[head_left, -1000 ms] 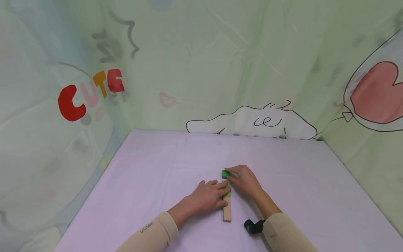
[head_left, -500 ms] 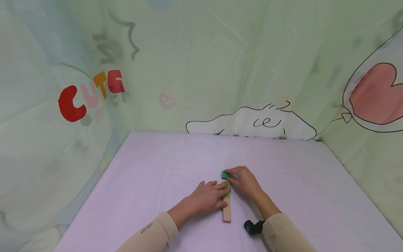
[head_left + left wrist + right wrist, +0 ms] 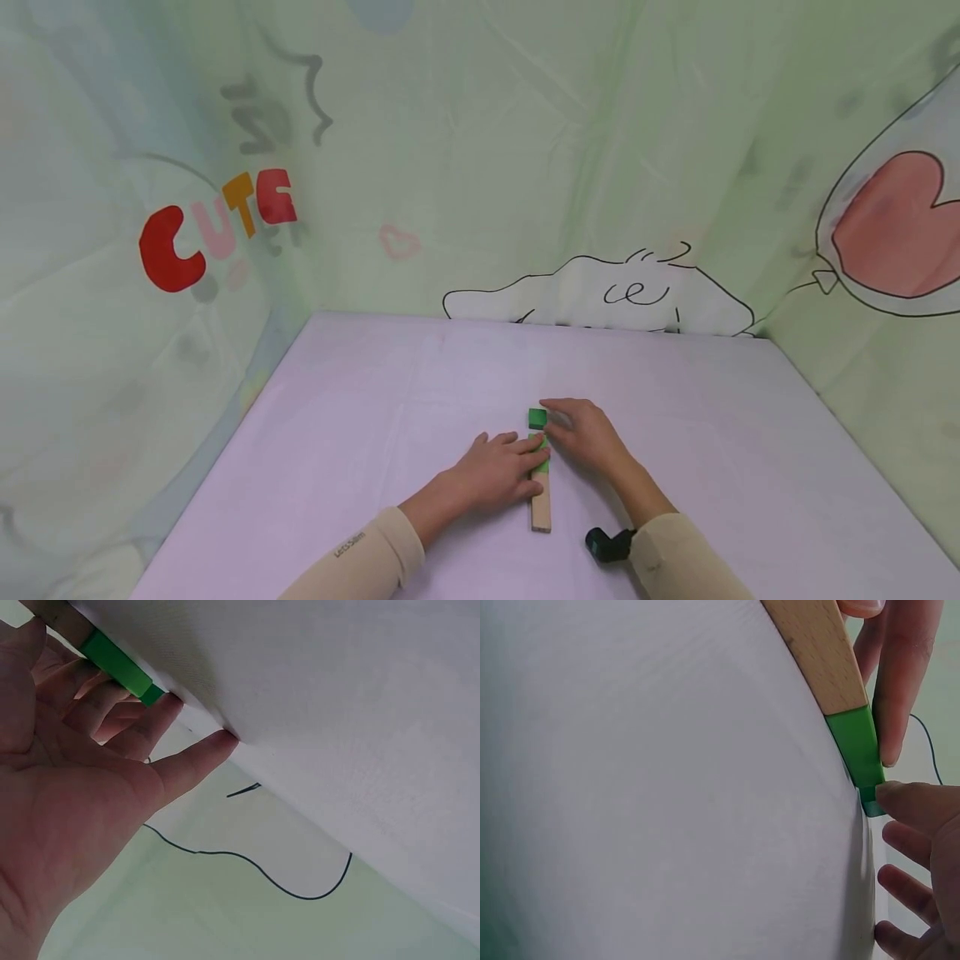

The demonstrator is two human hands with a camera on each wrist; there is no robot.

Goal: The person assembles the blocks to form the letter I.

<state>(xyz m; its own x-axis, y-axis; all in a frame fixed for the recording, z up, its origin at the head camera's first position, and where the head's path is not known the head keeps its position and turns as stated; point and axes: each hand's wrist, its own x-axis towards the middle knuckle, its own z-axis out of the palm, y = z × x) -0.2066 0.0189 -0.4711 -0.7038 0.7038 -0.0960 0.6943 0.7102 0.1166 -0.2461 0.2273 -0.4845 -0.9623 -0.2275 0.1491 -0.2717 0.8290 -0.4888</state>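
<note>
A plain wooden block [image 3: 541, 512] and a light green block [image 3: 542, 467] lie end to end on the table in the head view. My left hand [image 3: 487, 472] rests over them from the left, fingers spread and fairly straight, hiding part of the green one. Just beyond their far end sits a small dark green block [image 3: 537, 418], with a narrow gap between. At its right side is my right hand [image 3: 588, 435], thumb and index finger apart. In the right wrist view the thumb [image 3: 911, 801] overlaps the end of the green pieces.
A pale lilac cloth covers the table [image 3: 360, 400]. Printed light green curtains [image 3: 487, 167] stand behind it and at both sides. A black device [image 3: 608, 545] sits at the right sleeve.
The right hand's thumb and index finger have drawn slightly right, off the small dark green block, which shows more fully. The left hand and the other blocks stay put.
</note>
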